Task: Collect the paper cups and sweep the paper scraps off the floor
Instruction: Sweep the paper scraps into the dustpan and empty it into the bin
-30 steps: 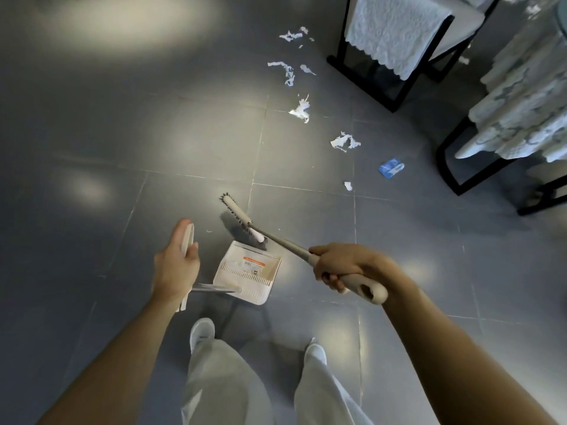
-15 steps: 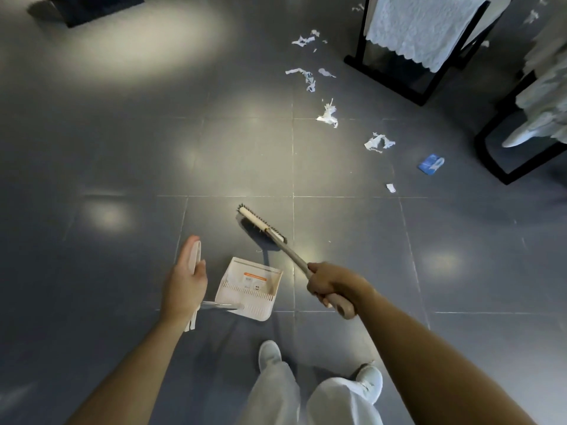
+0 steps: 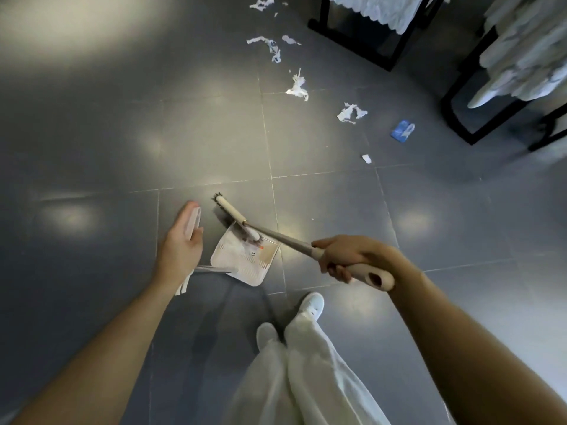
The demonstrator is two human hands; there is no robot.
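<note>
My left hand grips the upright handle of a white dustpan that sits low over the grey floor in front of my feet. My right hand grips the pale handle of a broom. The broom's bristle head lies across the dustpan's front edge. White paper scraps lie scattered on the tiles ahead, with more scraps further right and a long torn strip beyond. A flattened blue item lies to the right of them. No paper cup shows in this view.
Black-framed furniture draped with white cloth stands at the top right. A second black frame with white fabric stands at the right edge. My white shoes and pale trousers are below the dustpan.
The broom head has pulled back from the floor ahead onto the dustpan's front edge. The view has shifted, so the scraps and furniture sit further right and up.
</note>
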